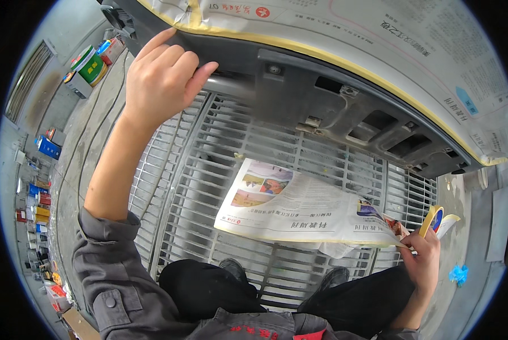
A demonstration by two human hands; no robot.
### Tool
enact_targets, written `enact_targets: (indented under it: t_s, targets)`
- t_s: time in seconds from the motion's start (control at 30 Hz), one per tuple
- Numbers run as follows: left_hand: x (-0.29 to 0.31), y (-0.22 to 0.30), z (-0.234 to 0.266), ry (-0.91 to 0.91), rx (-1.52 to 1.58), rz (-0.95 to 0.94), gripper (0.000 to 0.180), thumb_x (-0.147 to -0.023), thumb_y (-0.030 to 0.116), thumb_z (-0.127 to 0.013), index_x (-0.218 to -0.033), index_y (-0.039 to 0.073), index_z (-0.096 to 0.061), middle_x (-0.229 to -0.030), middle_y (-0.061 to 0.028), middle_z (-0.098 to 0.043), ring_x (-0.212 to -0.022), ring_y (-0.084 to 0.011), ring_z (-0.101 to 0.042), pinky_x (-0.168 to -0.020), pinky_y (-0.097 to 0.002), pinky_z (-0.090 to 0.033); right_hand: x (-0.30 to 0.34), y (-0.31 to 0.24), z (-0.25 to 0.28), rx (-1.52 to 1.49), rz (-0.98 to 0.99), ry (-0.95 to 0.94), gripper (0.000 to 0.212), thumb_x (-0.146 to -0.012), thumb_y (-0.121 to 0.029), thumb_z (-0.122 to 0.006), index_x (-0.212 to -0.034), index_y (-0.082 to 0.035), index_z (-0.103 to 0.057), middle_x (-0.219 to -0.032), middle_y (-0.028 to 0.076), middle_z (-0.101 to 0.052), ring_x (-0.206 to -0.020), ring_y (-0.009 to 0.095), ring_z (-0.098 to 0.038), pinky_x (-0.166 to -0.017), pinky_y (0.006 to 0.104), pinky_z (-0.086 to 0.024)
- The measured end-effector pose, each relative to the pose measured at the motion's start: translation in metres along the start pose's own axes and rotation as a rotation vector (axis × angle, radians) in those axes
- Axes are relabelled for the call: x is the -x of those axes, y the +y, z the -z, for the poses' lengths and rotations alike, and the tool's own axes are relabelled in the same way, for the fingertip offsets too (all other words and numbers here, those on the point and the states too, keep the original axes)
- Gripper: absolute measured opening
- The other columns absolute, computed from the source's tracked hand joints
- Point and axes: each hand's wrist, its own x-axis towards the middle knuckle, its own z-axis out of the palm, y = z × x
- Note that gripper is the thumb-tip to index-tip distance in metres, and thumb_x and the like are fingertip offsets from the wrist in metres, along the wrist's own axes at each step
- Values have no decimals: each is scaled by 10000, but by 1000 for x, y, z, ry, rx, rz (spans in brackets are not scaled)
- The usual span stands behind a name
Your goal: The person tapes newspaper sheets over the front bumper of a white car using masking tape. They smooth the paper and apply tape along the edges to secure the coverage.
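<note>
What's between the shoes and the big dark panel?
In the head view, a newspaper sheet, gripped at its corner by the right hand, is between them, with the metal grate showing around it.

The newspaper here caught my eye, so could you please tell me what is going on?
A person's left hand is up at the yellow tape edging the newspaper on a dark panel. Their right hand holds a tape roll and the corner of a loose sheet, which has tape along its near edge.
</note>
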Motion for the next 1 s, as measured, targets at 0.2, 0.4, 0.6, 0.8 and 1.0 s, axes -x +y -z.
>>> enact_targets:
  t_s: [0.2, 0.4, 0.6, 0.8, 1.0]
  targets:
    - [-18, 41, 13, -181, 48, 59, 456, -948, 466, -777, -708, 113, -616, -663, -23, -519, -663, -253, -582, -1111, -585, -510, -6, -1, 5, -27, 60, -30, 190, -695, -34, -849, -839, -50, -726, -887, 106, -714, -897, 373, -668, -809, 468, -529]
    - [-57, 88, 25, -417, 171, 101, 497, -954, 555, -729, -782, 91, -689, -722, -38, -596, -784, -278, -632, -1144, -691, -435, 0, 9, 9, -24, 103, -58, 195, -705, -94, -854, -850, -77, -724, -877, 105, -687, -882, 357, -664, -790, 472, -530]
    - [-109, 142, 37, -624, 194, 40, 462, -933, 519, -756, -886, 60, -751, -772, -65, -661, -837, -286, -659, -1136, -719, -423, -2, 13, 13, -44, 148, -71, 190, -731, -116, -846, -876, -99, -725, -873, 103, -654, -876, 363, -655, -788, 476, -529]
    - [-177, 217, 33, -691, 215, 71, 446, -967, 496, -738, -1000, 51, -744, -811, -87, -685, -892, -300, -698, -1044, -684, -505, -1, 21, 20, -51, 137, -113, 219, -731, -123, -849, -879, -105, -690, -944, 107, -693, -1032, 354, -705, -906, 462, -571]
    - [-231, 289, 23, -666, 251, 17, 464, -987, 541, -706, -1002, 80, -757, -883, -65, -722, -942, -273, -717, -998, -681, -530, 7, 45, 10, -58, 174, -31, 218, -720, -118, -846, -870, -114, -688, -874, 69, -639, -860, 318, -656, -758, 439, -539]
